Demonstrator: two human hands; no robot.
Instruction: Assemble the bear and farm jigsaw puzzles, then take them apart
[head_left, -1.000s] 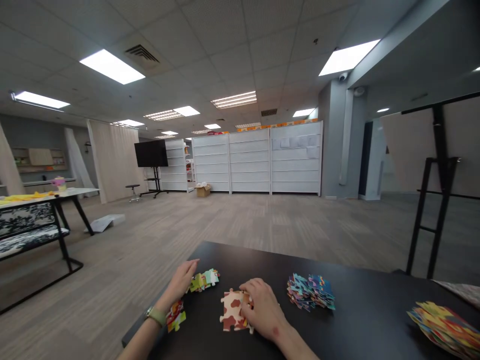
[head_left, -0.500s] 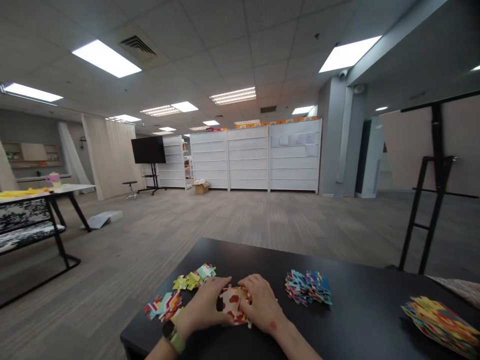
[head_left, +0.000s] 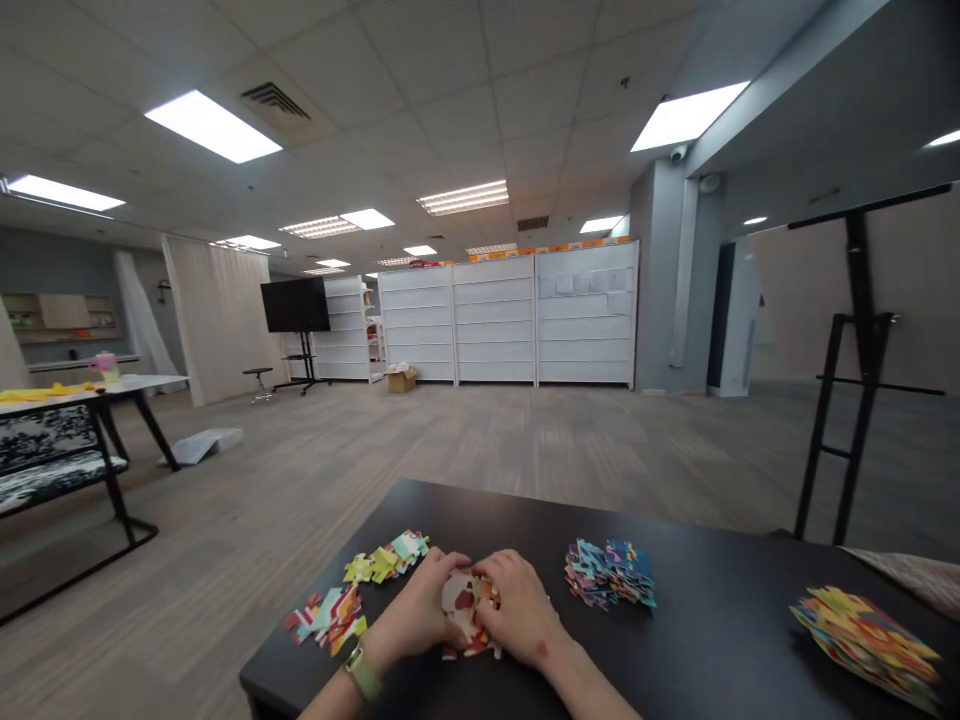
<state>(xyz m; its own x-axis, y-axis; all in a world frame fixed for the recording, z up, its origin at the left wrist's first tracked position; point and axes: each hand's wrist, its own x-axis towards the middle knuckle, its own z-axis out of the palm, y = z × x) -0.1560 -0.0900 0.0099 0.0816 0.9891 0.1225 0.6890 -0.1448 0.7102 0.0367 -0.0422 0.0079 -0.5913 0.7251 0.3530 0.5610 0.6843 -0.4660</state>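
Note:
Between my two hands, at the near side of the black table (head_left: 495,510), are jigsaw puzzle pieces (head_left: 463,600), cream with brown spots and some orange and red. My left hand (head_left: 421,603) curls round their left edge, thumb low and fingers at the top. From the right, my right hand (head_left: 517,600) presses its bent fingers on the same pieces and covers part of them. Left of my hands lie a yellow-green and mint group of pieces (head_left: 382,562) and a red, teal and yellow group (head_left: 328,617).
Blue and purple puzzle pieces (head_left: 611,572) are heaped right of my hands. Farther right is a stack of orange and yellow pieces (head_left: 866,640), with a patterned cloth (head_left: 907,575) at the table's right edge. A black stand (head_left: 844,420) rises beyond.
My left wrist has turned slightly and my left fingers sit closer round the spotted pieces. The pieces between my hands have shifted a little. The head view has moved slightly.

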